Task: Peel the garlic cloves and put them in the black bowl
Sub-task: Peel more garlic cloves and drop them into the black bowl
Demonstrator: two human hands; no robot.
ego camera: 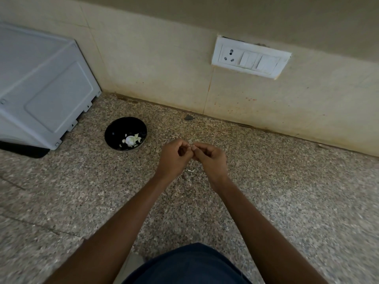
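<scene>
left hand [173, 155] and right hand [211, 156] meet fingertip to fingertip above the counter [287, 201], fingers curled, pinching something too small to identify | black bowl [125, 133] left of them, holding garlic [131, 140] | white appliance [41, 85] beyond

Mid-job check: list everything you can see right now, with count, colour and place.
Round black bowl: one, black, on the counter left of the hands.
White garlic pieces and skins: several, white to pale green, inside the bowl.
Speckled granite counter: one, grey-brown, fills the lower view.
White plastic appliance: one, white, far left on the counter against the wall.
White switch and socket plate: one, white, on the beige tiled wall.
Small pale scrap: one, whitish, on the counter below the hands.
Left hand: one, fingers curled, fingertips meeting the right hand.
Right hand: one, fingers curled, pinching something small, mostly hidden.
</scene>
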